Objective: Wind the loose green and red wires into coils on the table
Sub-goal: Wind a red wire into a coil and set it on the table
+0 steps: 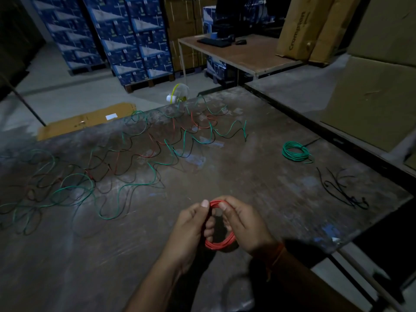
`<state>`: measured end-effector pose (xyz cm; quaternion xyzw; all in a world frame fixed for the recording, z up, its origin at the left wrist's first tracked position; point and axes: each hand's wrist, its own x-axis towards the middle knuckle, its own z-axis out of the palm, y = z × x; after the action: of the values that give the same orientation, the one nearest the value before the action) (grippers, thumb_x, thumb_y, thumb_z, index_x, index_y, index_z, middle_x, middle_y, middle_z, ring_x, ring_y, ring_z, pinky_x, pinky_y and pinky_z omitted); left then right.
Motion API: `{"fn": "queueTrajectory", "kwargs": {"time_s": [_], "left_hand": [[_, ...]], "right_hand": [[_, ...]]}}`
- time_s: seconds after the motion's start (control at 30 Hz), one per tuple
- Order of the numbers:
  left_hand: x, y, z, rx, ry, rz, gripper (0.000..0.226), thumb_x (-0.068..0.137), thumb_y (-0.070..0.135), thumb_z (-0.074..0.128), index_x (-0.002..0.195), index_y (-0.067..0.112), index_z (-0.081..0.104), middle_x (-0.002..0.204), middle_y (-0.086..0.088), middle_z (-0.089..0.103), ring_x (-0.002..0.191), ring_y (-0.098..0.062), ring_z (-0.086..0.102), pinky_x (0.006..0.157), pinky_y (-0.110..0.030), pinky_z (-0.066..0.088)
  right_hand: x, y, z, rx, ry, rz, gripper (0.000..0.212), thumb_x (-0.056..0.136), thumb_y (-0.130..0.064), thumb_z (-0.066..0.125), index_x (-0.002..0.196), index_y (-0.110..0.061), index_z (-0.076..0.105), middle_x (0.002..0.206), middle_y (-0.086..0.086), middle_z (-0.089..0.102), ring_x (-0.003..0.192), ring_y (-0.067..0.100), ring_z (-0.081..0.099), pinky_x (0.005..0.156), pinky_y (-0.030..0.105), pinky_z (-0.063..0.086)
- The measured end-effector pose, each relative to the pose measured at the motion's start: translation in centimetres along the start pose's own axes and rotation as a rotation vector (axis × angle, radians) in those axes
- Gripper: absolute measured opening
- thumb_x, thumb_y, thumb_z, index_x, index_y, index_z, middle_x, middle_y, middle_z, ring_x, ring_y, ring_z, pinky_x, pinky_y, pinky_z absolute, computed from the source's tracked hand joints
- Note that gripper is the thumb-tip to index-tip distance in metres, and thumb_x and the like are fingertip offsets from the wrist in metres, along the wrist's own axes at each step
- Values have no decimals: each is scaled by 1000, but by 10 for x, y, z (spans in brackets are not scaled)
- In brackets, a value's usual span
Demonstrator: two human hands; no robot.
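Loose green wire [74, 188] and red wire [155, 145] sprawl across the far-left worktop [258, 176]. Near centre, the left hand [191, 228] and right hand [245, 224] hold a red coil [221, 244], fingers clamped on it, its long axis running near-to-far. A green coil [296, 152] lies flat far right.

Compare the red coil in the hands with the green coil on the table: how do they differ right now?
The red coil is held above the table, gripped by the left hand and the right hand; the green coil lies flat and untouched toward the far right edge. The red coil stands tilted on edge, the green rests level. Both are wound into tidy round loops of thin wire.
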<state>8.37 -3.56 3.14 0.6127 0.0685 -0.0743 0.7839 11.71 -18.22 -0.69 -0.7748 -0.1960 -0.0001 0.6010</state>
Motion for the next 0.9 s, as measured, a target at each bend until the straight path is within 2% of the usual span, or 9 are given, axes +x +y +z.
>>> {"fn": "queueTrajectory", "kwargs": {"time_s": [0.07, 0.23, 0.33, 0.43, 0.53, 0.63, 0.7, 0.8, 0.9], "left_hand": [[1, 5, -2, 15, 1, -28, 30, 105, 26, 41, 84, 6, 51, 54, 3, 33, 44, -7, 26, 42, -19, 23], [6, 1, -10, 91, 139, 0, 35, 106, 23, 40, 74, 12, 48, 49, 5, 35, 40, -7, 26, 43, -16, 19], [11, -6, -21, 245, 224, 71, 35, 106, 24, 41, 74, 11, 47, 50, 8, 38, 41, -5, 30, 41, -18, 24], [12, -12, -25, 383, 227, 128, 36, 107, 26, 40, 73, 14, 47, 52, 10, 37, 45, -6, 30, 45, -23, 25], [8, -9, -21, 301, 186, 113, 35, 107, 26, 39, 76, 11, 46, 55, 4, 35, 44, -8, 28, 45, -21, 22], [-1, -1, -12, 95, 87, 71, 33, 107, 26, 38, 80, 10, 46, 55, 1, 31, 45, -10, 23, 47, -20, 16], [-4, 2, -7, 10, 48, 49, 31, 107, 26, 37, 82, 10, 45, 56, 1, 27, 48, -9, 19, 48, -25, 12], [-4, 3, -8, 62, 72, 84, 32, 107, 27, 36, 80, 11, 43, 54, 3, 29, 44, -8, 22, 46, -20, 16], [-6, 4, -13, 87, 79, 90, 33, 107, 27, 36, 79, 11, 43, 53, 4, 29, 43, -8, 22, 44, -19, 19]], "right_hand": [[0, 0, 1, -4, -32, -6, 25, 108, -30, 42, 111, -32, 67, 77, 5, 68, 68, 19, 64, 68, 36, 53], [6, 6, -4, 42, -86, 88, 15, 98, -34, 62, 106, -27, 72, 85, 1, 74, 74, 13, 70, 72, 36, 56], [11, 9, -17, 9, -92, 153, 6, 93, -20, 71, 92, -15, 73, 77, 8, 75, 63, 12, 66, 56, 30, 51], [13, 9, -26, -63, -127, 154, 4, 91, -11, 72, 87, -12, 73, 71, 3, 73, 60, 8, 65, 57, 29, 51], [20, 14, -34, -298, -75, 83, 6, 86, -16, 73, 87, -22, 75, 75, -7, 71, 66, 0, 62, 64, 22, 49], [23, 13, -33, -470, 47, 71, 7, 86, -24, 74, 80, -25, 71, 70, -7, 67, 64, 2, 62, 62, 22, 48], [21, 10, -23, -314, 58, 148, 12, 90, -17, 70, 79, -19, 68, 67, -3, 68, 58, -1, 60, 59, 21, 47], [14, 10, -9, 170, -63, 303, 10, 95, 0, 61, 91, -4, 69, 78, 11, 75, 64, 12, 66, 61, 25, 51], [6, 8, -7, 615, -125, 415, 15, 91, 0, 63, 103, 10, 62, 79, 13, 73, 63, 14, 69, 61, 23, 56]]}}
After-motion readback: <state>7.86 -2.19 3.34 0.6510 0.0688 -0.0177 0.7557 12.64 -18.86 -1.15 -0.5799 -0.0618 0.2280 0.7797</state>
